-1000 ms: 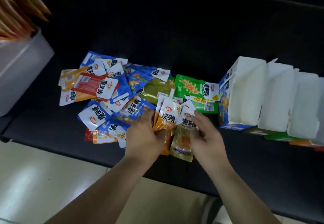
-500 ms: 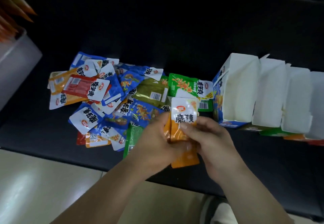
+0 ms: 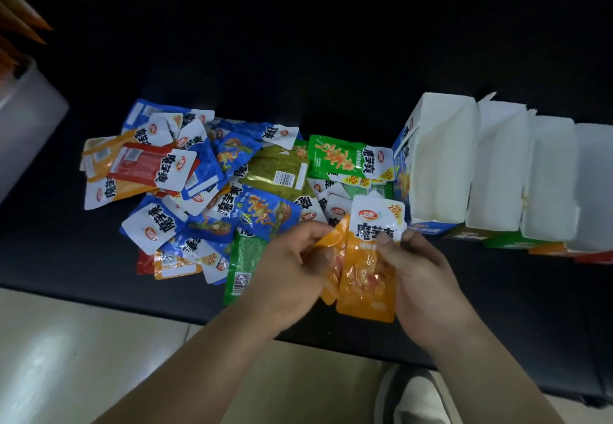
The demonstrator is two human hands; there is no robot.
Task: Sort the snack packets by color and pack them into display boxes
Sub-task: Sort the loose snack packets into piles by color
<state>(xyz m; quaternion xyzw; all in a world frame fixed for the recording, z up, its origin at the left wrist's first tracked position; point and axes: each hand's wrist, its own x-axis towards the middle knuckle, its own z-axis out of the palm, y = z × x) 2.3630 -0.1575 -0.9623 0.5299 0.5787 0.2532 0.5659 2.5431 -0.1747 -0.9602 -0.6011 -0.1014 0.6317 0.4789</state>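
Found orange packets (image 3: 365, 277) held between both hands above the near edge of a dark bench (image 3: 331, 59), just in front of the pile (image 3: 212, 191) and left of the boxes (image 3: 441, 165). Noted the left hand (image 3: 292, 264) gripping the stack's left side, fingers curled together round the orange edges, thumb on top. Noted the right hand (image 3: 421, 271) gripping the right side, fingers curled onto the front packet (image 3: 371, 258), one fingertip on its white header. Counted at least two packets in the stack; cannot tell the exact number. Recorded the front packet upright, white header up, orange body down, bottom close to the bench's front edge. Recorded the pile as loose and overlapping: mostly blue packets, with green, orange and red mixed in. Noted a red packet (image 3: 149, 166) on top at the pile's left, a green packet (image 3: 345, 158) at its right just beside the boxes, and a second green packet (image 3: 243, 264) back side up, partly under the left hand. Found four boxes standing in a row at right, touching side by side, white insides toward the camera, blue print on the leftmost, green, orange and red showing at the bases of the rest. Noted a pale bin (image 3: 30, 118) at far left, orange items (image 3: 20, 25) sticking out above it, and a shoe (image 3: 411, 393) on the floor (image 3: 83, 340) below the right forearm.
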